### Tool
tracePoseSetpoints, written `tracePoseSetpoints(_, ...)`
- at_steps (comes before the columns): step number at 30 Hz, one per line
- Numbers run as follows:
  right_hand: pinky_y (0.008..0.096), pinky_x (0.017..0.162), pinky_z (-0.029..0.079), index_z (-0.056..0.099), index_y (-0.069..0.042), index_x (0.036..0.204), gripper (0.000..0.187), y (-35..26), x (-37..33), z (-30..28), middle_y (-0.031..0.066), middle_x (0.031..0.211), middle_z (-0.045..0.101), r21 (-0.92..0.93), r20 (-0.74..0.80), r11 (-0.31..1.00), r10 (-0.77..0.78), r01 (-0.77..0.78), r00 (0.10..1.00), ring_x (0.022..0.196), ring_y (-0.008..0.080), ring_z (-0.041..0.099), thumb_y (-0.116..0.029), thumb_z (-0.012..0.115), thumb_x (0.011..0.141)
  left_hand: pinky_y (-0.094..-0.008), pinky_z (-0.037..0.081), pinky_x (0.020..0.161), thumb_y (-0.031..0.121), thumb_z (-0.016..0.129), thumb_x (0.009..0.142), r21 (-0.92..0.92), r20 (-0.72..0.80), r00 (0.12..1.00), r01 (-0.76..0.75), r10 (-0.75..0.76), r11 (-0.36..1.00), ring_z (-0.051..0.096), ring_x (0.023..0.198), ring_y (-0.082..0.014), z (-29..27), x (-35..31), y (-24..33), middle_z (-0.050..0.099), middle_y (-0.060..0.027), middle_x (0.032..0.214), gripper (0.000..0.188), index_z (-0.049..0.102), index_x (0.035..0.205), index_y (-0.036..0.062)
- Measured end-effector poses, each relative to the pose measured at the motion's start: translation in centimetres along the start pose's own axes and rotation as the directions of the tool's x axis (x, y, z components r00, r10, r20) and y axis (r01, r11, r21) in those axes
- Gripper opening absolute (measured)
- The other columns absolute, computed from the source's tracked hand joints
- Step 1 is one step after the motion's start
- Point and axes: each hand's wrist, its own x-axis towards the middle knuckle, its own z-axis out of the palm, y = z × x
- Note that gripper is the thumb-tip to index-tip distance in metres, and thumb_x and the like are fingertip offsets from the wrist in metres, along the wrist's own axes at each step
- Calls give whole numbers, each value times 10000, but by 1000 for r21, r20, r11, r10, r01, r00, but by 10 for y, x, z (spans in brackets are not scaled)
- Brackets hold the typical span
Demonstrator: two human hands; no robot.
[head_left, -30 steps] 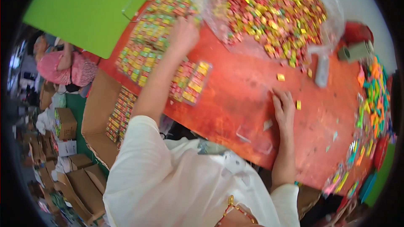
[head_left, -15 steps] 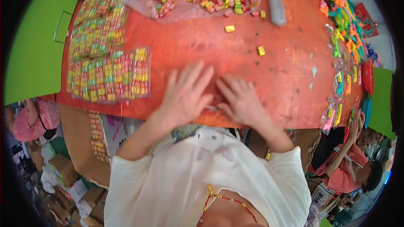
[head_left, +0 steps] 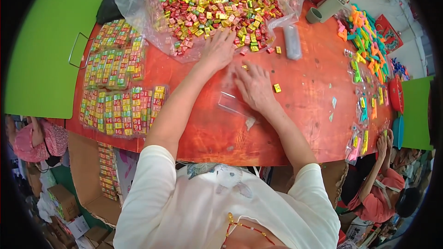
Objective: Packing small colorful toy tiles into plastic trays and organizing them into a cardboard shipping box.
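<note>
My left hand [head_left: 219,50] reaches to the near edge of a heap of small wrapped sweets [head_left: 217,7] in red, yellow and green. Its fingers stretch forward onto the nearest pieces, and I cannot make out anything gripped. My right hand [head_left: 256,84] lies lower on the table, fingers apart, over a clear plastic piece [head_left: 232,103], perhaps a flat pack or tray. One yellow sweet [head_left: 245,67] sits by its fingertips. Another yellow sweet [head_left: 277,88] lies just to the right of that hand.
Filled clear packs of sweets [head_left: 122,110] lie in rows on the left. A clear plastic sheet [head_left: 138,0] holds the heap. At right are a grey roll [head_left: 292,42], a grey mug [head_left: 314,15] and colourful plastic toys [head_left: 369,37]. A co-worker's hands [head_left: 384,143] are at the right edge.
Both hands have moved forward from the near table edge. My left hand now reaches the heap; the right is over the clear plastic. The view has tilted, showing more of the heap.
</note>
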Motion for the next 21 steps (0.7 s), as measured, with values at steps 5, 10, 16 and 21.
tracePoseSetpoints(5, 487, 891, 439, 569, -100, 1277, 430, 46, 33, 28, 109, 1373, 517, -60, -73, 971, 227, -232, 971, 1223, 305, 513, -250, 639, 879, -509, 375, 1046, 129, 579, 849, 44, 78, 994, -86, 82, 995, 441, 1290, -352, 20, -18, 27, 502, -155, 1367, 423, 533, 1256, 27)
tracePoseSetpoints(10, 457, 907, 424, 579, -113, 1266, 414, 33, 1, 19, 95, 1277, 569, 0, 28, 995, 95, -95, 995, 1176, 281, 541, -225, 644, 872, -499, 384, 1039, 81, 581, 842, -59, 78, 993, -83, 87, 995, 459, 1294, -372, 1, -72, 50, 522, -172, 1349, 375, 577, 1211, 11)
tracePoseSetpoints(16, 437, 935, 395, 609, -121, 1230, 373, 22, -41, -9, 85, 1237, 574, -21, -4, 990, 136, -136, 991, 1134, 259, 552, -217, 651, 872, -445, 408, 1056, -20, 538, 867, -536, -31, 988, 112, -152, 837, 505, 1266, -382, -29, -100, 40, 579, -198, 1281, 382, 613, 1238, 26)
tracePoseSetpoints(21, 441, 955, 389, 633, -110, 1171, 330, 7, -31, -17, 104, 1212, 575, -38, -40, 994, 98, -99, 994, 1113, 272, 552, -214, 670, 861, -470, 436, 903, 96, 599, 864, -63, 8, 990, 140, -140, 988, 522, 1126, -336, -46, -97, 27, 548, -148, 1214, 456, 562, 1319, 96)
